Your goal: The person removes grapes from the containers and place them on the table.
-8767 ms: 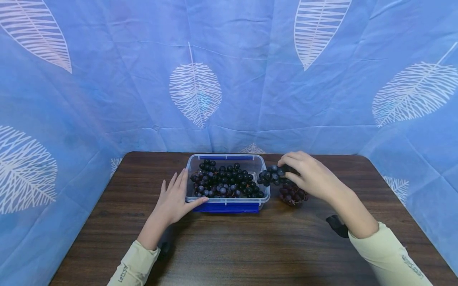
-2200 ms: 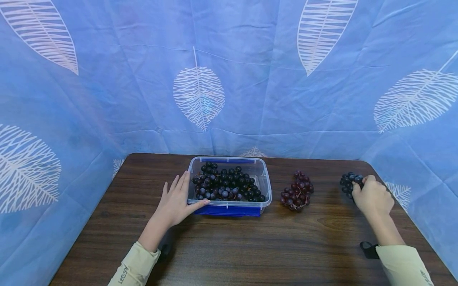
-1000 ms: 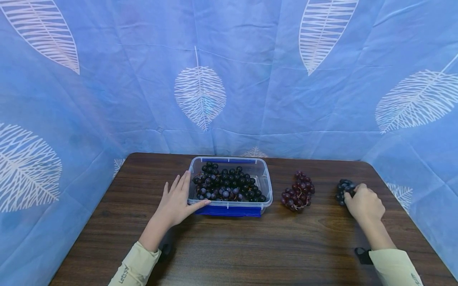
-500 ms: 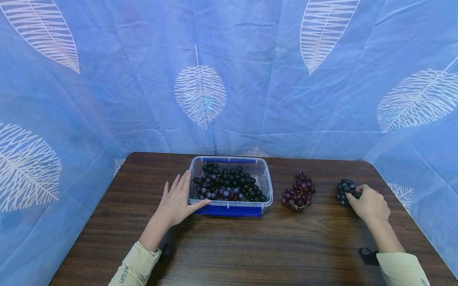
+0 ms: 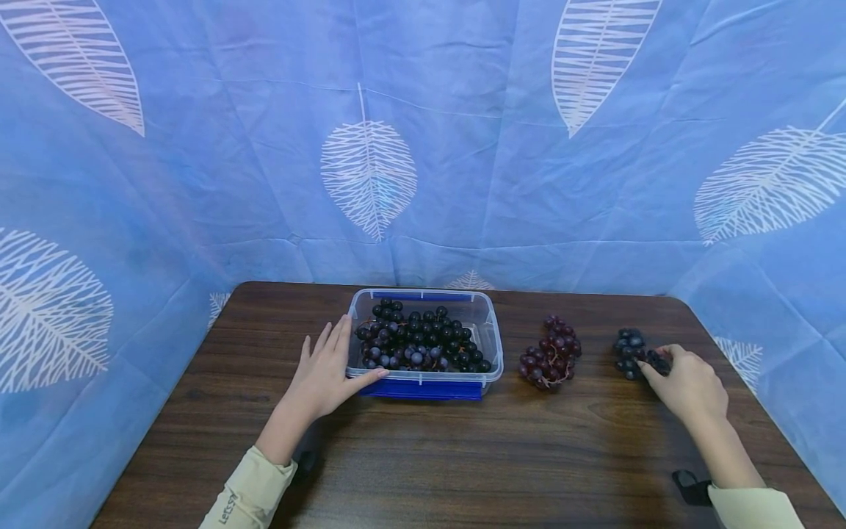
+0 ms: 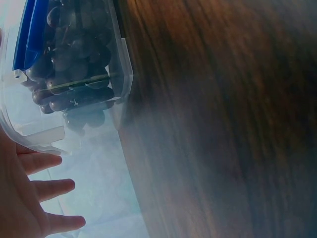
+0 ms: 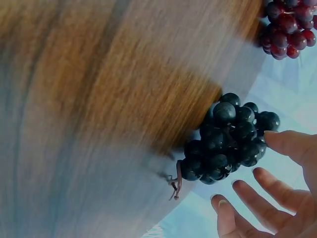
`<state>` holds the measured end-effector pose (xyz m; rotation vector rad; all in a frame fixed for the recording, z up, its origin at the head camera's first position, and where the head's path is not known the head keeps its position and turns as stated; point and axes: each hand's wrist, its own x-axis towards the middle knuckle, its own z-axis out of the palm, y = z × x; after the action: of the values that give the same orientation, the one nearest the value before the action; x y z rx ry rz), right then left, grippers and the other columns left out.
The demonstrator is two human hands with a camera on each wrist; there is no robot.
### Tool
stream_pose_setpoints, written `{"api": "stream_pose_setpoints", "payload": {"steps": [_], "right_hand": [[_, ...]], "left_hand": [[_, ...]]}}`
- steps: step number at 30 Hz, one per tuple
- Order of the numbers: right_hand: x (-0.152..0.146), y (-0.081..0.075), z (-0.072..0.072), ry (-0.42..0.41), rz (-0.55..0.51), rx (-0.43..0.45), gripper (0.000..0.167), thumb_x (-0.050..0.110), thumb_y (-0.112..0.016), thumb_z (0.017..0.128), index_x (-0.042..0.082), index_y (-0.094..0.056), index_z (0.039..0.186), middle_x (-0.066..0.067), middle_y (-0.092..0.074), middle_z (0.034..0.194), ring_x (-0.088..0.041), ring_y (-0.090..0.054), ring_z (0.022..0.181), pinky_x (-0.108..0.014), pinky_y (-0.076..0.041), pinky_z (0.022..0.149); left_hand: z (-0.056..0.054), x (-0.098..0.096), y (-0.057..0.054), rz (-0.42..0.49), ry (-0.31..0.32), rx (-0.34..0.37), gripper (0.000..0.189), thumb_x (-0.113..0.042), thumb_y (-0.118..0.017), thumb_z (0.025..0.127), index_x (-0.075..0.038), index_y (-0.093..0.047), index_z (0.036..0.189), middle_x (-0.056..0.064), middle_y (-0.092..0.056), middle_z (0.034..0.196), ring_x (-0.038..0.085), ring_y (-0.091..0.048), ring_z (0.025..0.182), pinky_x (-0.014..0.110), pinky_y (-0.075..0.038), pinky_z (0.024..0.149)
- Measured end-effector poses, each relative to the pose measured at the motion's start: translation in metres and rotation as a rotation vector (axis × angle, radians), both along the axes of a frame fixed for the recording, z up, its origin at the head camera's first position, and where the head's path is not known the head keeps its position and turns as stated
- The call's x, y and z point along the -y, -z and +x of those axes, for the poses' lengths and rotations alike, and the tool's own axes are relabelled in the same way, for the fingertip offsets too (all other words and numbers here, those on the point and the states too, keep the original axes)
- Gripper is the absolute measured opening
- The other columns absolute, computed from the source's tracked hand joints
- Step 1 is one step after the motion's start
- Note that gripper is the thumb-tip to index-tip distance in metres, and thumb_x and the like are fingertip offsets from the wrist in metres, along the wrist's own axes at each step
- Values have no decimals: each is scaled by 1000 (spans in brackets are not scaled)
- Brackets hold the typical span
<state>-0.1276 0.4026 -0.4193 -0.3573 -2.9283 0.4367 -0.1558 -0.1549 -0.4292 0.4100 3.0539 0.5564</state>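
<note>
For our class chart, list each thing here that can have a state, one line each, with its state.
Clear container: uncovered, partly filled
Grapes inside: piled together
Red grape bunch: lying untouched
Black grape bunch: at the right hand
Left hand: fingers spread, touching container
Right hand: fingers parted
Blue backdrop: hanging, creased

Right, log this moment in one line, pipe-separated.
left hand: against blue-latched clear container | black grapes: inside container | right hand: touches black grape bunch on table | red grape bunch: on table, untouched
</note>
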Motion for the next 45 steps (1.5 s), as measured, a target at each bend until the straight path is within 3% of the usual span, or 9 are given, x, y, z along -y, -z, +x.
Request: {"api": "stream_pose_setpoints", "payload": {"steps": [5,9,11,13,16,24,29,45], "right_hand": [[3,1,7,-18,5,-34,51,23,-72,100,-17,-56,128,-40,-65,106,-26,-53,54,-38,-38,43],[5,3,12,-27,-2,-46,51,22,-72,99,-17,-56,128,-33,-65,89,-23,-45,48,-36,-34,42],[7,3,13,-29,-5,-48,52,23,-73,99,-17,-56,129,-33,-65,88,-22,-43,46,-35,-33,42],[9,3,15,-30,-5,-54,52,23,-73,98,-16,-56,129,-34,-65,89,-22,-41,45,-35,-32,42],[13,2,18,-40,8,-73,53,22,-74,98,-17,-57,130,-42,-64,106,-22,-44,46,-36,-33,41],[24,1,29,-80,21,-128,52,21,-77,96,-15,-59,129,-45,-61,121,-22,-50,48,-37,-36,39],[32,2,37,-99,28,-157,51,20,-79,95,-14,-60,129,-47,-59,121,-21,-45,44,-36,-34,38],[53,5,54,-162,41,-241,47,15,-82,91,-11,-65,126,-41,-66,115,-27,-56,53,-32,-36,40]], "left_hand": [[1,0,-1,1,-1,9,117,-78,-59,93,-1,-12,169,20,-17,175,45,-19,160,75,-11,123],[1,1,-1,-2,0,14,118,-78,-58,93,-1,-11,169,19,-16,176,45,-18,160,75,-10,123],[1,1,-1,-4,1,17,118,-79,-57,93,-2,-10,169,19,-16,176,45,-18,160,75,-10,123],[1,0,-1,-6,1,16,118,-79,-57,93,-2,-11,169,19,-16,176,45,-18,160,75,-10,123],[1,0,-1,-4,2,13,118,-78,-58,93,-1,-11,169,20,-16,176,46,-19,160,75,-10,123],[1,-1,-2,4,4,9,117,-77,-59,94,-1,-11,169,20,-17,175,46,-19,160,76,-11,123],[0,-1,-1,4,6,9,117,-77,-58,94,-1,-12,169,20,-16,175,46,-19,160,75,-11,123],[0,0,0,2,7,1,116,-77,-58,94,-1,-12,169,20,-17,175,46,-20,160,76,-12,123]]}}
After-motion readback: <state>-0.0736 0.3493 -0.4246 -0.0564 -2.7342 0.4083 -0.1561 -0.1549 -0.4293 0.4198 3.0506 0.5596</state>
